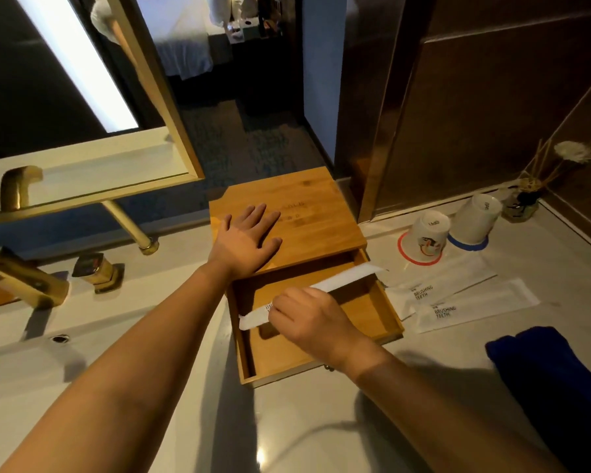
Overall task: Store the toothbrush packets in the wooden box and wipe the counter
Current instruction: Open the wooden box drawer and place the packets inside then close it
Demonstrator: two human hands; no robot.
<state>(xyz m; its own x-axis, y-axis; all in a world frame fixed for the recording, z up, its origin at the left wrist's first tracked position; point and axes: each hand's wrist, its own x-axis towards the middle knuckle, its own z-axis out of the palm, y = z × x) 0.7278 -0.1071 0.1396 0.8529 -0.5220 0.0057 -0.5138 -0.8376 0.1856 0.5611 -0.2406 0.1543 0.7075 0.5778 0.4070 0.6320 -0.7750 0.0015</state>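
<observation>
Your left hand (249,238) lies flat, fingers straight and spread, on the smooth lid of the honey-coloured wooden box (307,220), whose grain shows faint stamped lettering just beyond your fingertips. Below that palm the shallow drawer (365,312) stands pulled out toward you, square-walled and bare-bottomed where visible. Your right hand (313,319) pinches a long, flat white toothbrush packet (342,278) with curled fingers; the packet slants across the drawer, one end jutting past its left wall, the other resting on the far right corner. To the right of that hand two more white packets printed "BRUSHING TEETH" (458,298) lie flat on the glossy pale worktop (191,387), overlapping. Beyond them stand two upturned white cups (427,233), one on a red-rimmed coaster, one on a blue. Near your right forearm sits a crumpled dark blue cloth (553,370), soft and folded.
</observation>
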